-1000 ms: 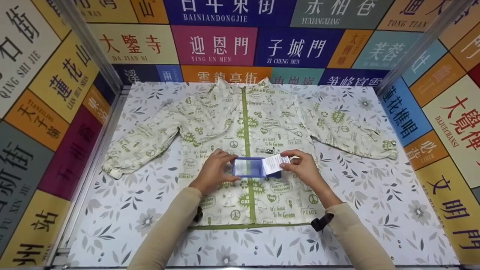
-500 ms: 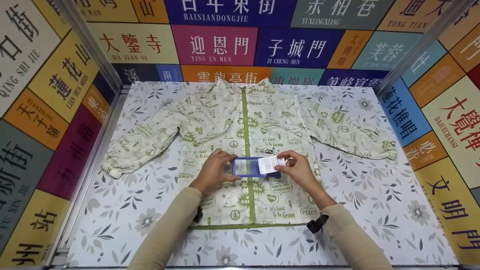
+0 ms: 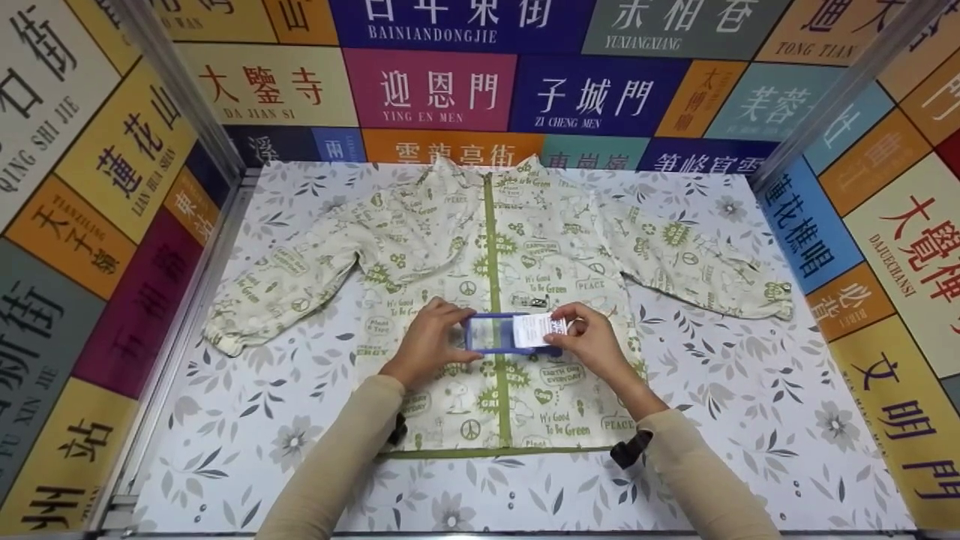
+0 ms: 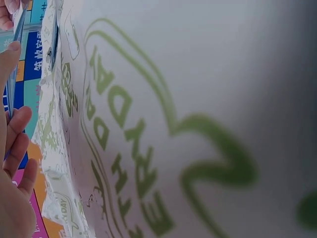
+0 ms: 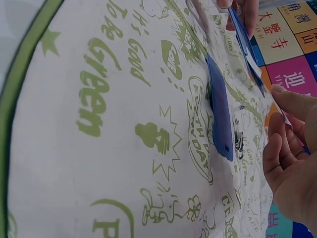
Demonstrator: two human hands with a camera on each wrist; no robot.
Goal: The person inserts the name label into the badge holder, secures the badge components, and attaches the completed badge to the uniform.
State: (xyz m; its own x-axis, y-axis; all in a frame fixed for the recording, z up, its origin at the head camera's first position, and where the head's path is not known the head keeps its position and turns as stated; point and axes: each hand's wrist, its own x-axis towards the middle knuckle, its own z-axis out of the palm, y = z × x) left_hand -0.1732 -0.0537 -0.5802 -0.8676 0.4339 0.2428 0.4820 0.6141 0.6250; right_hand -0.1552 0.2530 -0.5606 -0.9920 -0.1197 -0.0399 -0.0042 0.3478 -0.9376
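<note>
A white floral tabletop [image 3: 570, 510] fills the bottom of my view. Above it, at frame centre, the left hand [image 3: 426, 341] pinches the left end of a clear-windowed blue holder [image 3: 504, 334]; the right hand [image 3: 598, 341] pinches a white card [image 3: 529, 332] overlapping its right end, whether inside I cannot tell. Below them, a blue piece [image 5: 220, 109] and a small metal clip [image 3: 538, 302] lie on a spread, green-printed jacket [image 3: 420, 225]. Colourful signs [image 3: 435, 90] cover the wall across the top.

Hands [image 4: 15, 198], edge-on panel [image 4: 19, 33], green-lettered fabric [image 4: 218, 84]
</note>
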